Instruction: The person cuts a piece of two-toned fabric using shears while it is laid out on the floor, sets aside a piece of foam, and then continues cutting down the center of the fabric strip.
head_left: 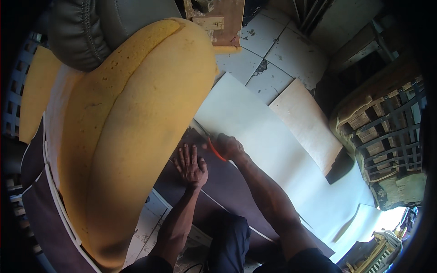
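Note:
My right hand [227,146] grips orange-handled scissors [215,150], whose blades point up-left at the border between a dark brown sheet [241,209] and a broad pale sheet [277,154]; the blade tips are hard to make out. To its left, my left hand [191,166] lies on the dark sheet with fingers spread. A white line crosses the dark sheet below that hand. Just left of my hands rises a large, curved yellow foam piece [136,127], split by a long seam.
A grey stitched cushion [91,27] tops the foam. Behind are cracked white tiles [273,59], a wooden board [218,27] and a tan sheet [309,123]. A webbed wooden frame [382,132] stands at right. More dark, white-edged material [45,209] hangs at far left.

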A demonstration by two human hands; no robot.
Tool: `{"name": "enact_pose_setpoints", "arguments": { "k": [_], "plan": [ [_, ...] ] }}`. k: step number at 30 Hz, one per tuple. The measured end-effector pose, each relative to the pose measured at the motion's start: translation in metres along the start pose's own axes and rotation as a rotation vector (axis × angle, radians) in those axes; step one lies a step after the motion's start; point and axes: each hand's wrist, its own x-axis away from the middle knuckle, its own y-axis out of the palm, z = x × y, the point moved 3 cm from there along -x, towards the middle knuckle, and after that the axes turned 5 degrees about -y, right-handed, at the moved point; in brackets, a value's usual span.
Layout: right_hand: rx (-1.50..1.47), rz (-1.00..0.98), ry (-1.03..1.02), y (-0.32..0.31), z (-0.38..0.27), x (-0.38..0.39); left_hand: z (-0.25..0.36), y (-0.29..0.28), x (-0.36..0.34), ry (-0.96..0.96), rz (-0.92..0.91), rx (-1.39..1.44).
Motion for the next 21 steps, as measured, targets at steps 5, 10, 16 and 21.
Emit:
{"name": "enact_pose_setpoints", "arguments": {
  "k": [5,10,16,21],
  "plan": [
    [-0.072,0.347,-0.061,0.0,0.086,0.183,-0.001,0.001,0.006,-0.005,0.026,-0.042],
    [0.063,0.757,0.261,0.035,0.225,0.419,0.03,-0.005,-0.006,-0.131,-0.038,-0.183],
    [-0.245,0.871,1.154,0.147,0.347,0.638,0.121,0.018,-0.032,-0.347,-0.031,-0.004],
    [-0.455,0.543,1.296,0.209,0.384,0.71,0.15,0.045,-0.063,-0.588,-0.133,0.368]
  ]
}}
